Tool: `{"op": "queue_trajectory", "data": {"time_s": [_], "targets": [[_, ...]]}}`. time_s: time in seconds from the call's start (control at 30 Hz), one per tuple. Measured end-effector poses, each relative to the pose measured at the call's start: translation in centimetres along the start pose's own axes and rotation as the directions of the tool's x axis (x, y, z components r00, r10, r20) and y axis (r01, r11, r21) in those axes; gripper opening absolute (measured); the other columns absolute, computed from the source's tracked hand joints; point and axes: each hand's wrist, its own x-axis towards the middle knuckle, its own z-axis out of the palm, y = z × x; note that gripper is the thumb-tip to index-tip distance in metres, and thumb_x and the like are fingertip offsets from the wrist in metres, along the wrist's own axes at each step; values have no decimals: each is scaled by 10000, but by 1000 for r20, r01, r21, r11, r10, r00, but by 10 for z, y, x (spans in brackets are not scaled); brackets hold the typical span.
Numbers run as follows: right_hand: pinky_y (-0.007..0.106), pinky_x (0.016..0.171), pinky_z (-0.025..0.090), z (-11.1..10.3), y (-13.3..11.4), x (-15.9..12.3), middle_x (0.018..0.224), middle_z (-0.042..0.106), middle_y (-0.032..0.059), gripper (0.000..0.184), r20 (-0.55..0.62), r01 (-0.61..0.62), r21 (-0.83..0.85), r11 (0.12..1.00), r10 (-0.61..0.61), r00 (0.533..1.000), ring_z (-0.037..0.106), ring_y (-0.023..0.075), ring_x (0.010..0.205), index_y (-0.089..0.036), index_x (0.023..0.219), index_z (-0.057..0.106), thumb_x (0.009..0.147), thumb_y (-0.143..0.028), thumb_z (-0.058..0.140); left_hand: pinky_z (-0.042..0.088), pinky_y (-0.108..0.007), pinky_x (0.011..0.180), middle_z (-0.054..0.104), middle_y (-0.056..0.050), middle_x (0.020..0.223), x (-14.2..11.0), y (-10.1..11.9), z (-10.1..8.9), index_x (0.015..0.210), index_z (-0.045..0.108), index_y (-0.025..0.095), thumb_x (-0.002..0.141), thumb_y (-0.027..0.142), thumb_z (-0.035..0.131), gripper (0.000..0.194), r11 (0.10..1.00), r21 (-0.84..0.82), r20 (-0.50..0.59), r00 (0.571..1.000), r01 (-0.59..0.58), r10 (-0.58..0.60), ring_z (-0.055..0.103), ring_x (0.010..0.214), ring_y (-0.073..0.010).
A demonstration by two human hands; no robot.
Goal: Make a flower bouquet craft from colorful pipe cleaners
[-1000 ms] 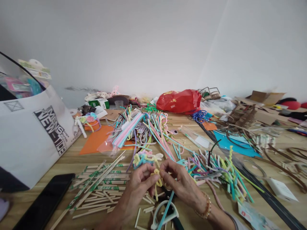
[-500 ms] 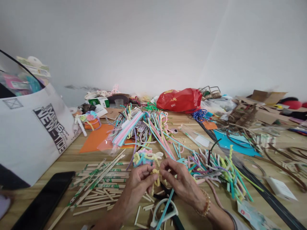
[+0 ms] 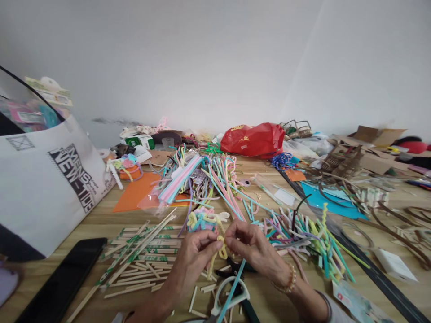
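My left hand (image 3: 198, 253) pinches a yellow pipe cleaner (image 3: 221, 249), bent into small loops with one end hanging down. Close against it, my right hand (image 3: 251, 244) has its thumb and fingers closed on the same fuzzy yellow piece; its fingertips partly hide the grip. Just beyond the fingers lies a bundle of pastel pipe-cleaner shapes (image 3: 204, 219) in yellow, blue and pink. Below my hands are white-handled scissors (image 3: 245, 294) and a dark-handled tool (image 3: 249, 309), with a blue pipe cleaner (image 3: 232, 289) lying across the scissors.
Wooden chopsticks (image 3: 141, 251) and cut sticks lie left, beside a black phone (image 3: 63, 282). Pipe-cleaner piles (image 3: 215, 175) spread ahead and to the right. A white tote bag (image 3: 50, 179) stands left; a red plastic bag (image 3: 252, 140) sits near the wall.
The yellow pipe cleaner's loops show more openly below the fingertips, and its hanging end has shifted slightly left. Both hands stay nearly in place, still pinching.
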Motion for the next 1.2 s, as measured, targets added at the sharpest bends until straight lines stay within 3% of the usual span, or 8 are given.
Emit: {"op": "queue_trajectory", "data": {"time_s": [0.2,0.4,0.6,0.73,0.87,1.0,1.2], "targets": [[199,498,368,-2,1,2,638,554,-14,387,45,-56,37,998,54,997,469,91,535,-150,851,599,903,-524,516,250,-201,428,435,56,524,-1,3,-2,670,632,149,755,434,658,298,1000,-25,21,1000,17,-16,343,452,-75],[211,592,391,-3,-7,-1,767,568,-7,259,67,43,-97,994,-36,997,496,113,679,-172,972,651,843,-397,659,233,-198,425,427,56,513,0,1,-2,655,641,141,719,442,696,313,994,-88,67,996,66,-60,332,458,-74],[211,546,381,-4,-6,-2,699,528,-20,312,88,-2,8,1000,1,996,456,101,608,-162,990,649,848,-440,638,256,-199,436,460,38,550,-2,2,-1,729,700,135,719,461,709,327,961,-234,99,987,144,-124,344,470,-74],[202,525,376,-5,-1,0,698,526,-19,332,74,-10,97,995,3,997,446,89,585,-154,967,634,832,-457,656,295,-199,476,599,4,650,-3,3,-2,806,730,153,662,387,770,278,948,-278,135,983,154,-120,428,524,-89],[195,526,408,-5,-3,0,678,534,-25,337,113,-48,187,981,27,993,462,77,553,-153,996,620,833,-445,662,336,-202,539,646,-9,673,-2,0,-1,758,726,152,658,340,779,220,918,-351,152,979,185,-140,496,577,-103],[196,529,440,-4,-5,1,694,552,-17,326,101,-46,193,980,27,995,490,82,563,-150,1000,598,862,-444,624,342,-203,513,584,7,605,0,-1,-1,653,677,143,687,396,755,266,936,-336,77,993,107,-86,456,542,-97],[194,523,397,-2,-2,-2,673,550,-18,191,-14,-2,-41,999,2,1000,488,92,581,-149,849,591,855,-332,643,349,-201,523,532,24,576,0,3,2,617,633,143,686,446,741,328,986,-167,-37,999,-8,2,437,548,-99]]}}
